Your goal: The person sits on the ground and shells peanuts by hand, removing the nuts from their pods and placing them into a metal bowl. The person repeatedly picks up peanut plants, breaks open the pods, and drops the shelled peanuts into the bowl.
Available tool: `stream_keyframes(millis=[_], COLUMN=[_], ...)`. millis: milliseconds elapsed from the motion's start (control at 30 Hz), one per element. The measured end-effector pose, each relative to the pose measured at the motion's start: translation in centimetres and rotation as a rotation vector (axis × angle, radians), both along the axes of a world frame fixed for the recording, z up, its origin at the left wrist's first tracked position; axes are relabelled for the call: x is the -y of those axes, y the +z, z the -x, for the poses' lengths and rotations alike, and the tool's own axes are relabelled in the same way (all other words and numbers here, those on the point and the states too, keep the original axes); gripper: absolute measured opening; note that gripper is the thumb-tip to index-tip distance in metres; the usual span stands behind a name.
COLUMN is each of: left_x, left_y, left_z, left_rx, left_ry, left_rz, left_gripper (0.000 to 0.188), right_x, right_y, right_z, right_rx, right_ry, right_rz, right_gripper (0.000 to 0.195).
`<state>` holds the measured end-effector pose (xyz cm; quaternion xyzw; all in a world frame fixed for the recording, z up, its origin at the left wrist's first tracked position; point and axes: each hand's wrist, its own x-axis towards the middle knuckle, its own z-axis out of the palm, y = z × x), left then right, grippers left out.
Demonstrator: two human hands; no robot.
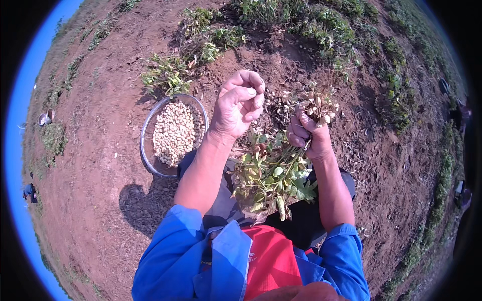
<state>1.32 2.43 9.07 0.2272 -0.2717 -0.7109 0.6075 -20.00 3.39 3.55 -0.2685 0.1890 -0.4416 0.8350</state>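
My right hand (309, 132) grips the stems of an uprooted peanut plant near its roots. Peanut pods (320, 109) and dry roots stick out above the fist, and the plant's leafy stems (278, 173) hang below it over my lap. To the left of it, my left hand (238, 105) is raised with its fingers loosely curled and the thumb close to them; no object shows in it, but the inside of the fingers is partly hidden. A round basin (145, 150) of picked peanuts (177, 131) stands on the soil beside my left forearm.
Peanut plants (165, 77) lie beyond the basin, with more greenery (327, 26) at the top. Loose pods and dry leaves litter the soil (278, 105) between my hands. Two buckets (46, 118) stand far left, and a person (29, 192) is bent over below them.
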Motion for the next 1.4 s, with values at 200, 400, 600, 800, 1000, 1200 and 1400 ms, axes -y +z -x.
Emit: stream_keyframes(millis=[200,400,600,800,1000,1200,1400], left_x=[-1.9,-1.4,-1.4,-1.3,-1.1,-2.3,-2.0], left_y=[0.6,-0.3,0.5,1.4,0.3,-0.9,-1.8], left_z=[2.5,3.0,1.5,-2.3,-0.3,3.2,5.4], left_rx=[1.041,1.282,1.273,0.036,-0.016,1.113,1.472], left_ry=[0.17,0.416,0.215,-0.021,-0.084,0.149,0.431], left_rz=[0.541,0.885,0.961,0.328,-0.06,0.324,0.674], left_gripper=[0.025,0.035,0.013,0.03,0.018,0.039,0.055], right_x=[-0.6,-0.9,-0.3,0.8,1.3,1.7,0.7], right_y=[0.1,0.7,-0.1,-0.8,-0.8,-1.4,-1.2], right_z=[0.1,-0.5,0.5,0.7,-1.8,-2.1,-2.3], right_rx=[-0.123,-0.21,-0.189,-0.172,-0.705,-0.765,-0.693], right_ry=[-0.014,0.051,0.066,-0.078,-0.304,-0.45,-0.368], right_rz=[-0.014,0.042,0.1,-0.004,0.114,0.273,0.33], right_gripper=[0.031,0.017,0.009,0.01,0.023,0.009,0.019])
